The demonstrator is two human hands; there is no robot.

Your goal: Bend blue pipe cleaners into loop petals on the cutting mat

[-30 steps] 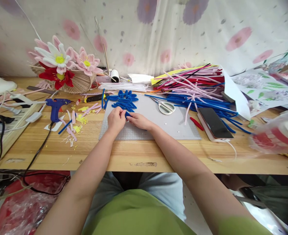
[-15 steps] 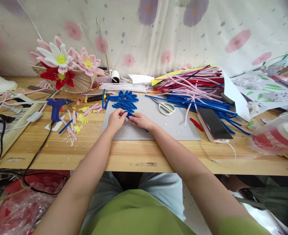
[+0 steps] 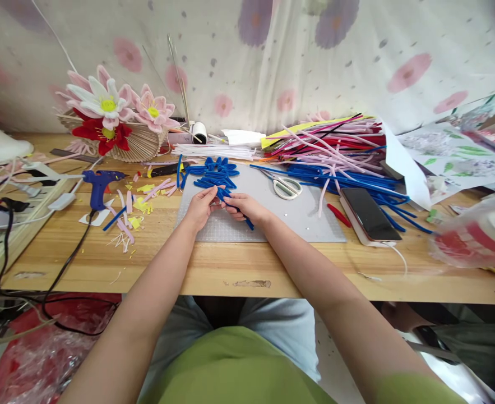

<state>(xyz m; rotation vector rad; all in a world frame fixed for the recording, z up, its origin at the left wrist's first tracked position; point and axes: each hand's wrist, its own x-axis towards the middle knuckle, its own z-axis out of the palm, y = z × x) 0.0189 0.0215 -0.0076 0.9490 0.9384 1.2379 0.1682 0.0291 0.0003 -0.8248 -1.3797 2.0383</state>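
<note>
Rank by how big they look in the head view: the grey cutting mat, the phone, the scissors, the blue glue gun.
1. Grey cutting mat
2. Phone
3. Blue glue gun and scissors: they look alike, so unranked.

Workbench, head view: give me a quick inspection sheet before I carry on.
Surface: wooden table with grey cutting mat.
Job's things: blue pipe cleaner pinched by both hands; bent blue pieces behind.
Clutter: pipe cleaner pile, scissors, phone, offcuts.
Grippers: left hand and right hand closed on the pipe cleaner.
Cables: glue gun with black cord.
Surroundings: floral cloth, craft flowers.
</note>
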